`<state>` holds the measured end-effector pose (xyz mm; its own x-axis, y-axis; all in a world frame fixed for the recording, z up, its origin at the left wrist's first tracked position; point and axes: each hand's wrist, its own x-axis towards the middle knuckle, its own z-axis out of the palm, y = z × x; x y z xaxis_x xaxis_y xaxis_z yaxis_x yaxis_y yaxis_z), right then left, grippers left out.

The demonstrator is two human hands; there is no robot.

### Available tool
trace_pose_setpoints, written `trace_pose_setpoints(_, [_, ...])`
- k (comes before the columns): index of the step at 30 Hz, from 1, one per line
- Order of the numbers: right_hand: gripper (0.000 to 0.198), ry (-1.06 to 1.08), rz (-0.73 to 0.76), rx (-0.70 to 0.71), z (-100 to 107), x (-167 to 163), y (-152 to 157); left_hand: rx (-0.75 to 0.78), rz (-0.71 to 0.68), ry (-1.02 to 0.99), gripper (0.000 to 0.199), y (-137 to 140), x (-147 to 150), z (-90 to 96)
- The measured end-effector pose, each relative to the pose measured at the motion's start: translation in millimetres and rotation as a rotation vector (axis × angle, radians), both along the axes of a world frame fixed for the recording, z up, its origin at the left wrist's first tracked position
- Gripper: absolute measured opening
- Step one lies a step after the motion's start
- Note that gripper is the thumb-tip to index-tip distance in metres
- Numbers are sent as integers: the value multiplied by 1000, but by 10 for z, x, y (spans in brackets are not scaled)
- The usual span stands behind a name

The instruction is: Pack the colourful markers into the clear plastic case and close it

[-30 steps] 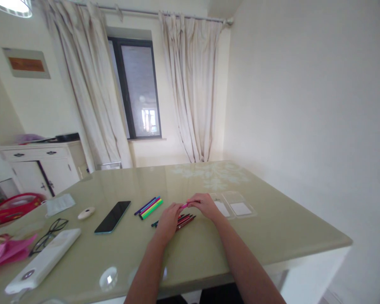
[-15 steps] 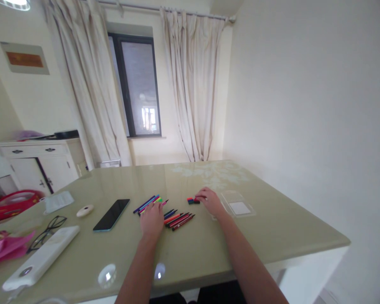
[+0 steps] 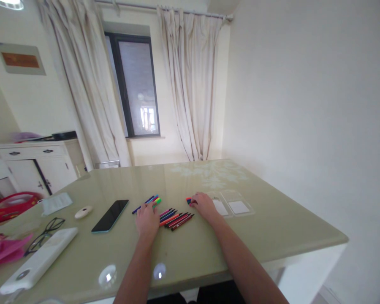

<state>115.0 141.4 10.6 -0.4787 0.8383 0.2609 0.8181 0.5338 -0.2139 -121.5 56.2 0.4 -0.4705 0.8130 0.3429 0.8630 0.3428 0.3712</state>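
Observation:
My left hand (image 3: pixel 147 218) rests on the table with its fingers curled at a small bunch of capped markers (image 3: pixel 142 205) in blue, purple and green. Its fingertips close on one marker by the bright green ends. Just right of it lies a row of uncapped markers (image 3: pixel 178 221), dark tips pointing away to the right, in pink, blue, orange and dark red. My right hand (image 3: pixel 205 205) is beside a small cluster of marker caps (image 3: pixel 188 200), thumb and fingers pinched together over it. The cap at its fingertips is mostly hidden.
Right of my right hand lies an open clear plastic case (image 3: pixel 239 207) with white inserts. To the left are a phone (image 3: pixel 110 216), a round white object (image 3: pixel 83 212), glasses (image 3: pixel 46 234), a long white device (image 3: pixel 39 259), a face mask (image 3: pixel 57 203) and pink material (image 3: pixel 6 251).
The pink marker has left my left hand and lies with the uncapped row; that hand has shifted left to the capped markers. My right hand has moved left over the caps.

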Motion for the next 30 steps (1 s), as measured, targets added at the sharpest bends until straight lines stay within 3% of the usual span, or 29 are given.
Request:
trace_pose_setpoints(3, [16, -57, -35, 7, 19, -83, -4, -28, 95, -12, 36, -37, -44, 6])
trace_pose_setpoints(11, [21, -71, -90, 56, 41, -196, -48, -96, 101, -17, 28, -59, -130, 18])
trace_pose_setpoints(18, [21, 229, -8, 122, 46, -145, -161, -51, 64, 13, 28, -87, -76, 46])
trace_pose_setpoints(21, [24, 364, 80, 98, 18, -185, -202, 16, -72, -32, 25, -56, 30, 78])
trace_pose_setpoints(26, [25, 382, 246, 60, -13, -232, -214, 140, -491, -28, 21, -28, 255, 125])
trace_pose_setpoints(30, [22, 346, 320, 67, -3, -205, -211, 134, -564, 0, 24, -75, 371, 128])
